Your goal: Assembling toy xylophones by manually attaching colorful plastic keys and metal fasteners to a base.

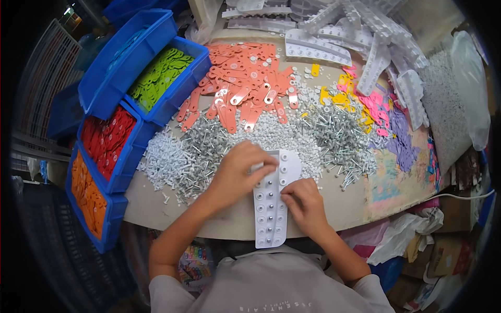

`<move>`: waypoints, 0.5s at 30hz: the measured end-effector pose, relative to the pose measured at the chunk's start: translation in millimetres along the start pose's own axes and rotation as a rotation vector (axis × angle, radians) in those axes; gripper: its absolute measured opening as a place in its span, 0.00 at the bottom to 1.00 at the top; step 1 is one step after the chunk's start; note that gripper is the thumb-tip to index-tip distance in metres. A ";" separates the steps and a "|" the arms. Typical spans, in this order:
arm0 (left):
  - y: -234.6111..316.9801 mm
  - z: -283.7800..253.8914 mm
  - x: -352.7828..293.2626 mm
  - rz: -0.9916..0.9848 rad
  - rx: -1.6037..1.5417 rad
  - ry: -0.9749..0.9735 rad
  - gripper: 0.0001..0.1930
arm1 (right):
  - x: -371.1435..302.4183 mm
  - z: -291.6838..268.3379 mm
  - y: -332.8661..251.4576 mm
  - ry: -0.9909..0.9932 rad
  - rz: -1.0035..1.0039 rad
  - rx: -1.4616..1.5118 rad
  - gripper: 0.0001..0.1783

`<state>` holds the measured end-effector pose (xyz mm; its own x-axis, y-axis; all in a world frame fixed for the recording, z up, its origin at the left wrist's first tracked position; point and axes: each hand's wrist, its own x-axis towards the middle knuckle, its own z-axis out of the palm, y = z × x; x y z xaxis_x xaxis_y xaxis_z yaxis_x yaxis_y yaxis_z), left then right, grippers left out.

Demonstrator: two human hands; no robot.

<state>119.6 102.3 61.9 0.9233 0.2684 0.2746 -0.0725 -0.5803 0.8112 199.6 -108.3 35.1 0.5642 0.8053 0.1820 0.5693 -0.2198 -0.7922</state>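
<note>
A long white plastic strip lies lengthwise in front of me, its near end at the table edge. Round raised studs run along both sides, and a row of metal pieces with shiny round tops stands down its middle. Over its far part is my left hand, thumb and fingertips pinched together above the middle channel; whatever they hold is hidden. My right hand is curled at the strip's right edge, fingertips touching or very near it. Its fingers are closed, and what they pinch cannot be made out.
Past my hands lie heaps of white caps, metal screws, white plastic pegs and coral-coloured tags. Blue bins of coloured tags stand left. White strips pile up behind; a clear bag is at right.
</note>
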 end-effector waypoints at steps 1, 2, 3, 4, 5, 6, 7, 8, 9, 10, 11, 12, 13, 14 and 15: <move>4.8 -1.2 -14.4 -0.038 -0.021 -0.049 0.06 | 0.0 0.9 0.0 -0.002 0.002 0.003 0.05; 8.4 -0.3 -26.3 -0.075 -0.042 -0.097 0.06 | -0.1 1.5 0.0 0.011 0.032 -0.001 0.05; 11.5 0.3 -37.9 -0.081 -0.035 -0.092 0.06 | 0.7 3.5 -1.1 0.021 0.054 0.001 0.05; 12.2 3.5 -47.1 -0.123 -0.038 -0.095 0.05 | 0.2 4.8 -1.8 0.019 0.055 -0.001 0.05; 12.2 6.8 -55.0 -0.164 -0.042 -0.097 0.05 | -0.1 6.3 -2.9 0.039 0.078 0.019 0.05; 11.7 10.0 -60.5 -0.166 -0.015 -0.081 0.04 | 0.7 7.1 -3.8 0.059 0.097 0.039 0.05; 9.9 13.2 -64.7 -0.164 -0.016 -0.078 0.04 | 0.4 7.7 -2.7 0.058 0.094 0.037 0.05; 7.7 16.4 -68.2 -0.171 -0.004 -0.054 0.05 | -1.1 9.1 0.1 0.057 0.053 -0.016 0.06; 6.0 19.7 -71.0 -0.177 0.007 -0.031 0.05 | -3.1 10.6 3.1 0.056 0.013 -0.070 0.07; 4.6 23.0 -73.2 -0.175 0.006 -0.028 0.05 | -4.7 13.4 5.9 0.056 0.010 -0.073 0.07; 3.5 26.2 -75.0 -0.197 0.005 0.011 0.04 | -6.4 17.1 8.8 0.109 -0.079 -0.136 0.08; 3.3 29.0 -75.6 -0.218 0.002 0.049 0.04 | -8.0 19.7 10.8 0.163 -0.166 -0.200 0.08; 5.6 31.0 -75.1 -0.215 -0.001 0.050 0.04 | -9.2 21.0 11.9 0.163 -0.167 -0.204 0.08; 9.0 32.7 -74.0 -0.289 -0.042 0.084 0.04 | -10.2 22.0 12.9 0.181 -0.189 -0.232 0.09; 11.0 32.9 -74.0 -0.366 -0.080 0.118 0.04 | -10.7 22.9 13.0 0.199 -0.212 -0.256 0.09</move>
<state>62.9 50.8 33.5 0.8441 0.5359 0.0138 0.2197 -0.3693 0.9030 187.3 -107.1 9.6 0.5085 0.7308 0.4553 0.8023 -0.2102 -0.5587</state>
